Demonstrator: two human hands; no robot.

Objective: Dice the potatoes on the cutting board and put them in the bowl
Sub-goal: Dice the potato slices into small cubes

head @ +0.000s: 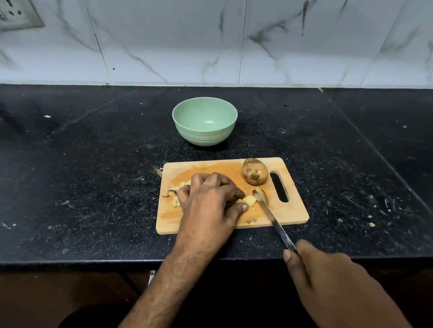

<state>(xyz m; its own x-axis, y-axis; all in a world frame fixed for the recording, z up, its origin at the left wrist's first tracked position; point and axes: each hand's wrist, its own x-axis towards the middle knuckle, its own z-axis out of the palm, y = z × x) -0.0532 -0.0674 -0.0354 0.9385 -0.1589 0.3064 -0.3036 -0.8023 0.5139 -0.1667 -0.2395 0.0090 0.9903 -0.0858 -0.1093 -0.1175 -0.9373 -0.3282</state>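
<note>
Right hand (313,272) grips knife (274,219), left hand (211,201) curls over potato pieces (247,200) on board (293,213), black counter (74,174).

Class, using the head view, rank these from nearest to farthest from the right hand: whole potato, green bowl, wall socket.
From the right hand:
1. Whole potato, on the board's far right.
2. Green bowl, on the counter behind the board.
3. Wall socket, upper left on the tiles.

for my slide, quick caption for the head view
Left hand gathers potato pieces, right hand holds knife; bowl empty.
</note>
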